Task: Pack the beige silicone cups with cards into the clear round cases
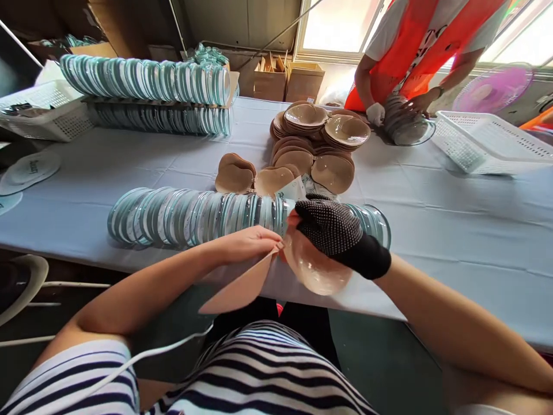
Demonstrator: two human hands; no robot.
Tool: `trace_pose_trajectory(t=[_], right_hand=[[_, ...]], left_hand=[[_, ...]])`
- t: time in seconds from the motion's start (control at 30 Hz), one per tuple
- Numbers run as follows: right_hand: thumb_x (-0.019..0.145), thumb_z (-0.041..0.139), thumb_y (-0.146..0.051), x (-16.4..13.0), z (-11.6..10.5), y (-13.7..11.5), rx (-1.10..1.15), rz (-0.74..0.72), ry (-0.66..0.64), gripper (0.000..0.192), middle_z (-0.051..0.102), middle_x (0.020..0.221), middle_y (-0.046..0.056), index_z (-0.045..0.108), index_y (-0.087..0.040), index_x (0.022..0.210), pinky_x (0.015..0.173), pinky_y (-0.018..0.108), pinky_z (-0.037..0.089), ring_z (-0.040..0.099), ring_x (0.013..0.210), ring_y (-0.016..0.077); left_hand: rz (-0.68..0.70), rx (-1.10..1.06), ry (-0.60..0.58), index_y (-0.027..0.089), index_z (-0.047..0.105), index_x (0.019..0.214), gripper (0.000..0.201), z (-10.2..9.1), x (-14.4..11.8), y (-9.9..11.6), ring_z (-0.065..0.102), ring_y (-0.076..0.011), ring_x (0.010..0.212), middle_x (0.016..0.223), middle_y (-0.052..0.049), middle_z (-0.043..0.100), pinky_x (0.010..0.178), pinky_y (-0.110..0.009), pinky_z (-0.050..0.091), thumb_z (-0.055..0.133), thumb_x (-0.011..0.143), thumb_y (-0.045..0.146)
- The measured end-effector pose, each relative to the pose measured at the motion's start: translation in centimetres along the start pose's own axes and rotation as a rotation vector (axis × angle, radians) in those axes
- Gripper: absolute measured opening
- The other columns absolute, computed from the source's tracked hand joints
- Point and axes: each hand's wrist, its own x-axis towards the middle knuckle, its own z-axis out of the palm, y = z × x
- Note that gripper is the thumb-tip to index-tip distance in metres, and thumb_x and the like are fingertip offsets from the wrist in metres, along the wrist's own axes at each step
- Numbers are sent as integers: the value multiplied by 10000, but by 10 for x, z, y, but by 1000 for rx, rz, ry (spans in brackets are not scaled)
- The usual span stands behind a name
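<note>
My bare left hand (250,241) pinches the edge of a beige cup-shaped pad (237,291) that hangs below the table edge. My right hand (334,227), in a black dotted glove, grips a second beige cup (317,271) with a glossy clear film on it, touching the first. Both hands are just in front of a long row of clear round plastic shells (194,216) lying overlapped on the table. A small white label (291,190) shows above the glove.
Piles of beige cups (319,144) lie mid-table on the pale blue cloth (453,230). Two more rows of shells (151,80) sit at the back left. White baskets (488,144) stand right and left. A person in an orange vest (415,40) handles shells opposite.
</note>
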Motion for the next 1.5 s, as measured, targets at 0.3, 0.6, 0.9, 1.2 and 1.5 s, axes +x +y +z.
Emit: trace_pose_trajectory(t=[0.3, 0.6, 0.9, 1.2, 1.5], right_hand=[[894, 596, -279, -25, -9, -28, -210, -341, 32, 286, 711, 1161, 111, 655, -172, 1152, 1003, 460, 512, 636, 1116, 242], [939, 559, -202, -59, 23, -43, -470, -260, 375, 231, 737, 1130, 77, 625, -187, 1160, 1159, 562, 410, 663, 1124, 235], [924, 585, -149, -51, 32, -19, -513, -319, 387, 179, 716, 818, 7, 668, -194, 1077, 1166, 581, 394, 683, 871, 184], [964, 511, -131, -50, 30, -19, -332, -312, 342, 235, 761, 1033, -15, 669, -257, 1083, 1252, 569, 257, 689, 1072, 174], [942, 543, -175, -60, 51, -22, -76, -78, 435, 225, 781, 955, 14, 730, -231, 1053, 1065, 381, 546, 739, 917, 154]], left_hand=[[94, -596, 61, 149, 745, 871, 225, 10, -13, 1, 635, -158, 817, 878, -72, 696, 761, -269, 480, 661, 877, 358], [411, -157, 405, 181, 713, 713, 300, 36, -13, 9, 596, -149, 839, 885, -52, 662, 796, -279, 476, 511, 932, 224], [132, -440, 261, 160, 700, 750, 255, 21, -1, -7, 542, -145, 707, 739, -50, 621, 682, -270, 449, 600, 848, 373], [36, -551, 243, 174, 541, 575, 313, 38, -3, -12, 468, -139, 630, 585, -14, 476, 646, -291, 430, 582, 802, 386], [311, 134, 521, 171, 554, 617, 292, 38, -6, -2, 508, -130, 717, 733, -18, 558, 680, -261, 427, 514, 880, 291]])
